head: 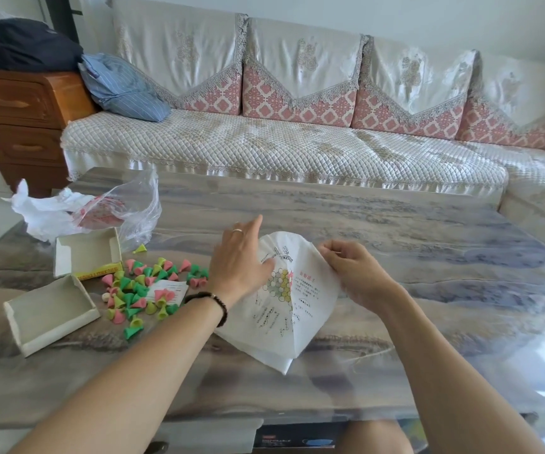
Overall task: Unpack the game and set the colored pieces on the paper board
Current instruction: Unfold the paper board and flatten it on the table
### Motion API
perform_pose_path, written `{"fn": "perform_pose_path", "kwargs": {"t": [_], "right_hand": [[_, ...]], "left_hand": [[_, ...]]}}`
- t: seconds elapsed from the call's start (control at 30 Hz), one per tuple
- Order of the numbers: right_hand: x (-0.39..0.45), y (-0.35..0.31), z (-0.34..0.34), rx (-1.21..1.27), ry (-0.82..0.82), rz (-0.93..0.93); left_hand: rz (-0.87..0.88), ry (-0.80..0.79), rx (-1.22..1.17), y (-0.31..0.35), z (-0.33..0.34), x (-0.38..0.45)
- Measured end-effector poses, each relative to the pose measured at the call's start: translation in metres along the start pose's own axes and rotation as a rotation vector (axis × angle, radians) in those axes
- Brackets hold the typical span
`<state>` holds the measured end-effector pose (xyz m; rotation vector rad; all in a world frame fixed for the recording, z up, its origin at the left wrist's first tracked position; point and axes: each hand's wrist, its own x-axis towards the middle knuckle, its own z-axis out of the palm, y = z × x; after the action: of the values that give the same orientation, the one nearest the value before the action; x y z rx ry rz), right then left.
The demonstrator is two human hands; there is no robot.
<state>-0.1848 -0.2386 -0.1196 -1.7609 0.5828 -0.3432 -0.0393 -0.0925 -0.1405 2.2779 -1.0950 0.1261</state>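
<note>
The paper board [285, 309] is partly folded in the middle of the table, printed side up with a coloured hexagon grid showing. My left hand [241, 257] lies on its left flap, fingers spread, a ring on one finger and a dark bead bracelet at the wrist. My right hand [353, 270] pinches the paper's upper right edge and lifts it. A heap of several green, pink and yellow cone-shaped pieces [143, 286] lies on the table to the left of the board, some on a small printed leaflet [171, 290].
Two open halves of the game box, the tray [48, 314] and the lid [87, 253], sit at the left. Behind them lies a crumpled plastic bag [100, 211]. The marbled table [395, 224] fronts a quilted sofa [264, 142]; a wooden drawer unit [19, 119] stands far left.
</note>
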Motion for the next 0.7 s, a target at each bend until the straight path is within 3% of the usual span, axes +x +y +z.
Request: {"fn": "perform_pose_path", "kwargs": {"t": [0.07, 0.13, 0.33, 0.43, 0.57, 0.63, 0.7], "right_hand": [[-0.005, -0.004, -0.009, 0.076, -0.136, 0.034], [-0.010, -0.008, -0.015, 0.081, -0.170, 0.036], [-0.018, -0.008, -0.036, -0.011, 0.141, 0.007], [-0.014, -0.005, -0.045, -0.238, 0.095, -0.124], [-0.004, -0.004, -0.044, -0.756, 0.042, -0.044], [0.000, -0.005, -0.043, -0.885, 0.158, -0.018], [0.008, -0.002, -0.045, -0.787, 0.349, -0.031]], "left_hand": [[0.010, -0.089, -0.032, 0.007, 0.010, 0.018], [-0.020, -0.162, -0.114, 0.012, 0.021, 0.033], [-0.082, -0.229, -0.341, 0.024, 0.038, 0.040], [-0.220, -0.218, -0.557, 0.024, 0.036, 0.037], [-0.261, -0.141, -0.600, 0.025, 0.021, 0.035], [-0.215, -0.096, -0.537, 0.027, 0.009, 0.035], [-0.153, -0.061, -0.489, 0.028, -0.006, 0.034]]}}
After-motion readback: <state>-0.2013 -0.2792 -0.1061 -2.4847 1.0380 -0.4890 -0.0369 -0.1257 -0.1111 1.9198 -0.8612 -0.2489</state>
